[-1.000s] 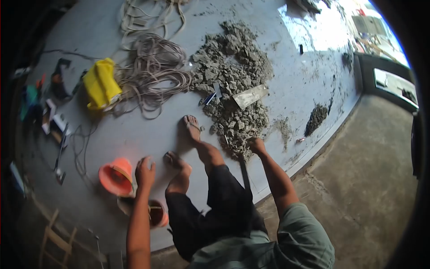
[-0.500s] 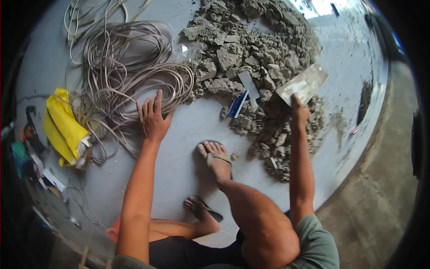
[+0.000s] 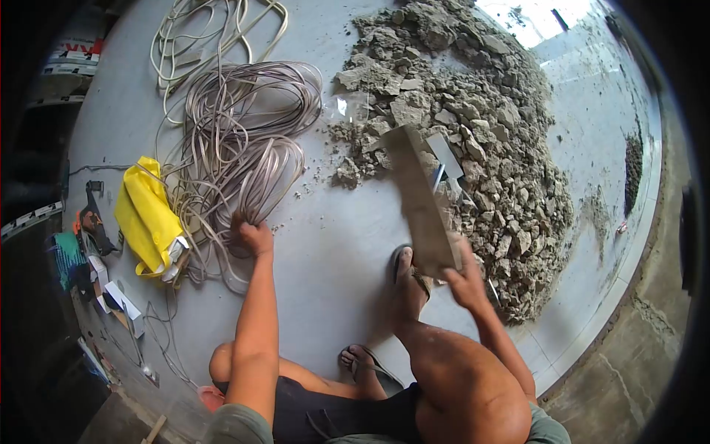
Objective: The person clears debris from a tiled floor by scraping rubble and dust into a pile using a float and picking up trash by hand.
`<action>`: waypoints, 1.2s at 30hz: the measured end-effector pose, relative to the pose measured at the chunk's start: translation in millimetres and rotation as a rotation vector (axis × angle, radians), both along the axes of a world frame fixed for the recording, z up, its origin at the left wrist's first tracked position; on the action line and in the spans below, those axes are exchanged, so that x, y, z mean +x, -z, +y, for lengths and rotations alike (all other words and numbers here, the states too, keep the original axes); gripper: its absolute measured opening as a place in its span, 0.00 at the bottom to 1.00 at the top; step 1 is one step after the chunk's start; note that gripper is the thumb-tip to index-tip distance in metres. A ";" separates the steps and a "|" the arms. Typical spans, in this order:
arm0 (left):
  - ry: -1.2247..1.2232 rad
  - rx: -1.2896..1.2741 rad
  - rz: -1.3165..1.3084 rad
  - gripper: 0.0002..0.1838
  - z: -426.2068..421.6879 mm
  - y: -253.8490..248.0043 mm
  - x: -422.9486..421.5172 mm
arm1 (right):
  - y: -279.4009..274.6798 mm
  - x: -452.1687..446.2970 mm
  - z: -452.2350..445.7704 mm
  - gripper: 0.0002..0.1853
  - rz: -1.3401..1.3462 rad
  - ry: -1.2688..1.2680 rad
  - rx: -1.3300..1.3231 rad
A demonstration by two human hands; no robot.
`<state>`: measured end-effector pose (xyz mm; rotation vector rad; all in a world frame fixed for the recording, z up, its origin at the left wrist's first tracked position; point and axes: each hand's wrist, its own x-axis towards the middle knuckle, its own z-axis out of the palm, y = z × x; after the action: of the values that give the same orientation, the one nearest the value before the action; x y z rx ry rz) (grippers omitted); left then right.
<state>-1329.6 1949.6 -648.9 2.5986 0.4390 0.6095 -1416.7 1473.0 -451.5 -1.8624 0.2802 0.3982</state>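
My left hand [image 3: 254,235] is closed on the lower end of the coiled cable [image 3: 255,170], which spreads loosely over the grey floor. Its fingertips are partly hidden among the loops. In my right hand [image 3: 462,275] is a flat, grey-brown board [image 3: 418,203], gripped at its near end and tilted over the left edge of the rubble pile [image 3: 510,200]. The board is a little blurred. Just beyond it, a pale flat piece [image 3: 444,155] and a partly covered blue item rest on the rubble.
A yellow bag [image 3: 150,218] lies left of the cable. Tools and small boxes [image 3: 124,307] are at the far left. The rim of an orange bucket [image 3: 211,397] shows near my left leg. My sandalled feet stand between cable and rubble.
My left hand has gone from open above the floor to closed on the cable. My right hand has lifted the board off the rubble and brought it left, nearer my foot.
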 end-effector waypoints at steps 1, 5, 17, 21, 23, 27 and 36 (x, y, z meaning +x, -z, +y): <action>-0.047 -0.016 0.027 0.18 5.6 10.0 -4.2 | 9.8 0.2 12.6 0.29 -0.138 -0.139 -0.121; -0.169 0.009 -0.196 0.19 6.4 31.5 -1.4 | 6.6 26.8 61.2 0.21 -0.176 -0.389 -0.219; -0.333 -0.111 0.069 0.22 -15.0 -2.1 1.7 | 94.3 63.7 143.1 0.23 0.204 -0.160 0.065; -0.352 -0.166 0.178 0.24 -12.2 3.4 -0.7 | 77.8 61.3 178.8 0.22 -0.116 -0.414 -0.133; -0.350 -0.170 0.144 0.24 -8.8 9.4 -1.4 | 88.5 63.6 186.5 0.18 -0.148 -0.610 -0.218; -0.298 -0.188 0.031 0.25 -3.0 17.1 -2.0 | 101.6 65.3 203.1 0.15 -0.219 -0.588 -0.192; -0.363 -0.123 0.138 0.22 -5.1 15.5 -5.7 | 80.9 98.5 157.2 0.15 -0.086 -0.377 -0.144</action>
<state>-1335.3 1944.5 -664.4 2.4674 0.9758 0.4997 -1318.2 1630.3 -532.3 -2.0716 -0.1080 0.5639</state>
